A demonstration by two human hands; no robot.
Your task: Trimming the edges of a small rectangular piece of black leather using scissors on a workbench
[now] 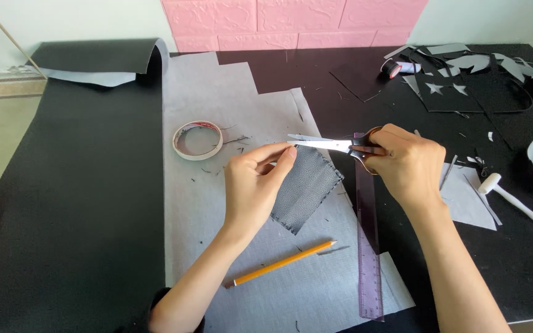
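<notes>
Trimming step: the left hand (255, 185) pinches a dark grey fabric piece (306, 188) at the table's middle; the right hand (402, 161) grips scissors (334, 145), blades nearly closed at its upper edge. The next cut probably requires reopened blades and taut fabric.

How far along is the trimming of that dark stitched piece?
Done, by the look: the dark piece is cut out and stitched along its edges, with snippets scattered on the grey sheet. In hand: left hand pinches its top edge, right hand holds scissors there. What remains can't be judged.
</notes>
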